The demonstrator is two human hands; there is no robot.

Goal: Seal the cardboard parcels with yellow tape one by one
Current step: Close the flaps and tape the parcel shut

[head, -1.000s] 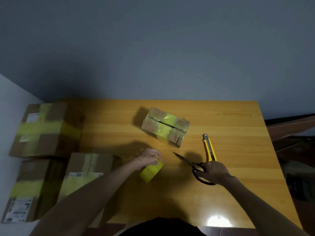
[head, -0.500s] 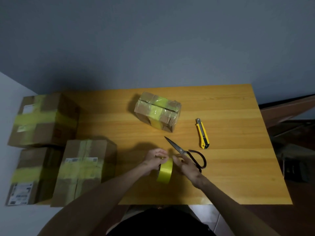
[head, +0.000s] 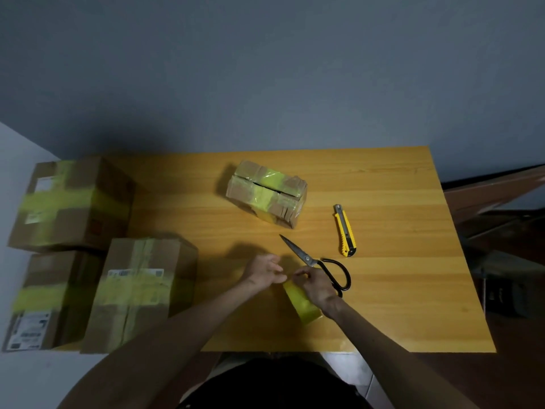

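— Gripping the roll of yellow tape (head: 300,302), lower centre of the frame, is the right hand (head: 317,286), fingers curled round it. A second ago that hand lay on the black-handled steel scissors (head: 306,259), and the left hand (head: 264,271) had the roll.
— So the roll has changed hands. And the left?
— Fingertips bunched at the roll's upper rim. Whether they have the loose end pinched, I cannot tell; it is too small to make out.
— A fresh strip is about to be pulled, I'd judge.
— Likely. The scissors now lie free on the yellow wooden table (head: 398,290), just right of the hands, with the yellow utility knife (head: 344,230) beyond them.
— And the parcel?
— The small cardboard parcel (head: 267,194) sits further back, centre frame, well apart from the hands. It has one yellow band across it, and its top slit shows dark.
— The big cardboard boxes (head: 138,290) at the left edge?
— They carry yellow bands, but they are blurred and their labels are unreadable.
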